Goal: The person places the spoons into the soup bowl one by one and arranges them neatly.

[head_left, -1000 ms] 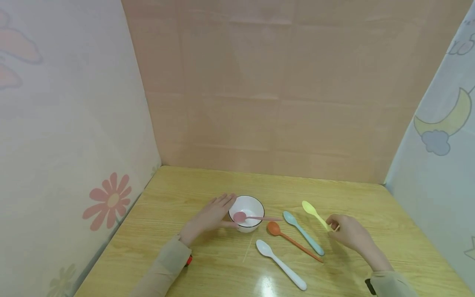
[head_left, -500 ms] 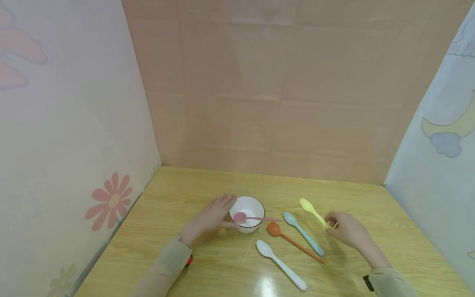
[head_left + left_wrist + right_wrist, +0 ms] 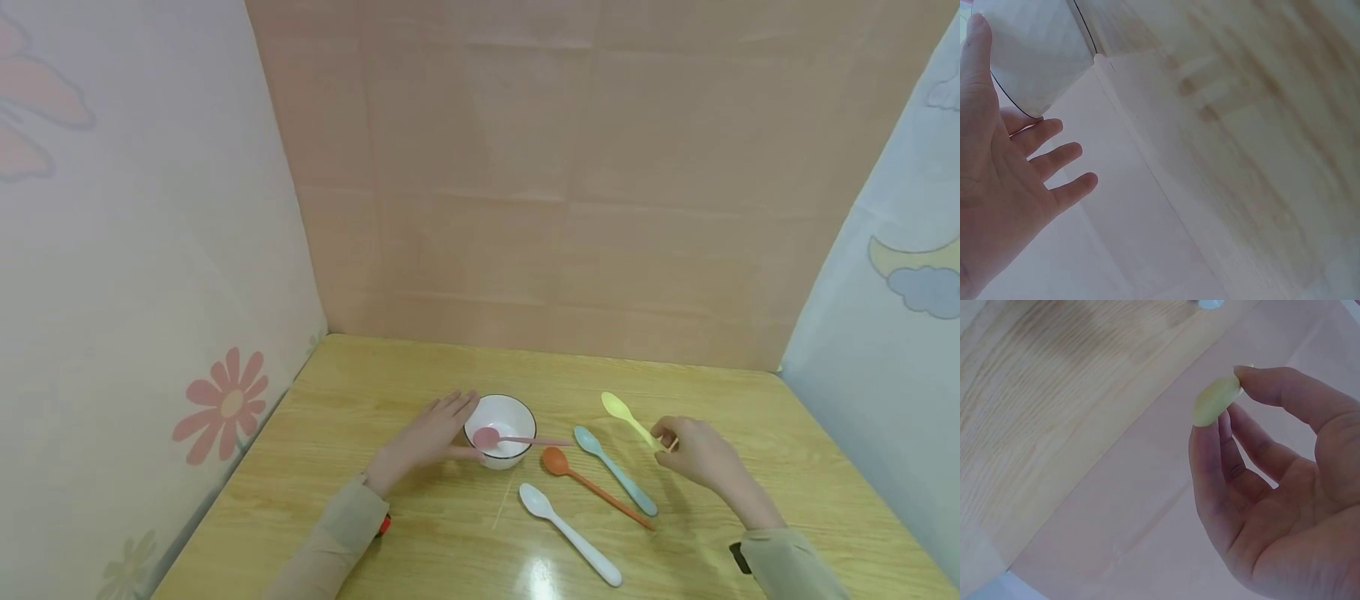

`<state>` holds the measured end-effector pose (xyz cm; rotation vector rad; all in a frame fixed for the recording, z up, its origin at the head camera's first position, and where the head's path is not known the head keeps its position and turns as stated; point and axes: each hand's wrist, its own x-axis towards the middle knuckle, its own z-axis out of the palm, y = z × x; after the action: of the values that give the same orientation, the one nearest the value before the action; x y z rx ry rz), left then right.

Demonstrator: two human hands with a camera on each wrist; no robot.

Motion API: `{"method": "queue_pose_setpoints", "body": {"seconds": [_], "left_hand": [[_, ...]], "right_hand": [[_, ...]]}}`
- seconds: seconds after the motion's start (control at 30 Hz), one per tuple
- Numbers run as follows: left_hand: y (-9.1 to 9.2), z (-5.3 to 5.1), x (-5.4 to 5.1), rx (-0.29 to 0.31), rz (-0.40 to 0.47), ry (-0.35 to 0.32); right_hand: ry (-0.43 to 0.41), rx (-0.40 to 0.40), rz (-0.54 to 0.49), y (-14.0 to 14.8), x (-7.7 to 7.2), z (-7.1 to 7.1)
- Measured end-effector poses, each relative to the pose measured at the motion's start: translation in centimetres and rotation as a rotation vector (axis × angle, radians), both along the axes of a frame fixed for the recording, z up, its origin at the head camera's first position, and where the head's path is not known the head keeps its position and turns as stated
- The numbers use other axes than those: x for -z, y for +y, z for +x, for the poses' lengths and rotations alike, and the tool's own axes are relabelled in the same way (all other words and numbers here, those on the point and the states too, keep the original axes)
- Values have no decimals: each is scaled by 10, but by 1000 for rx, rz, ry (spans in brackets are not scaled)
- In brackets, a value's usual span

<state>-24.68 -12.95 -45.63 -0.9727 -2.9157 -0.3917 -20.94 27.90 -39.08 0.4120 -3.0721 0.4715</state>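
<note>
A white bowl point(image 3: 499, 417) with a dark rim stands on the table, a pink spoon point(image 3: 487, 438) lying across it with its handle over the right rim. The left hand point(image 3: 422, 442) rests at the bowl's left side, thumb at the front and fingers at the back; in the left wrist view the hand point(image 3: 1010, 162) has thumb and forefinger at the bowl point(image 3: 1035, 50), other fingers spread. The right hand point(image 3: 699, 454) pinches the handle of a yellow spoon point(image 3: 617, 406). Seen in the right wrist view, the spoon's handle end point(image 3: 1215, 401) sits between thumb and fingers.
A blue spoon point(image 3: 588, 440), an orange spoon point(image 3: 556, 461) and a white spoon point(image 3: 536, 501) lie slantwise on the wooden table point(image 3: 405, 367), right of the bowl. Cloth-covered walls stand at the back and both sides.
The right hand has moved a little up and to the left in the head view, carrying the yellow spoon with it. The left hand and the bowl have hardly moved.
</note>
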Motion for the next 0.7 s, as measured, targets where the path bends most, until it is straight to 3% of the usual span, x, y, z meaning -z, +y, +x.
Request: {"method": "queue_pose_setpoints", "body": {"seconds": [0.7], "left_hand": [[1, -2, 0, 17, -2, -2]], "right_hand": [[10, -46, 20, -15, -13, -13]]}}
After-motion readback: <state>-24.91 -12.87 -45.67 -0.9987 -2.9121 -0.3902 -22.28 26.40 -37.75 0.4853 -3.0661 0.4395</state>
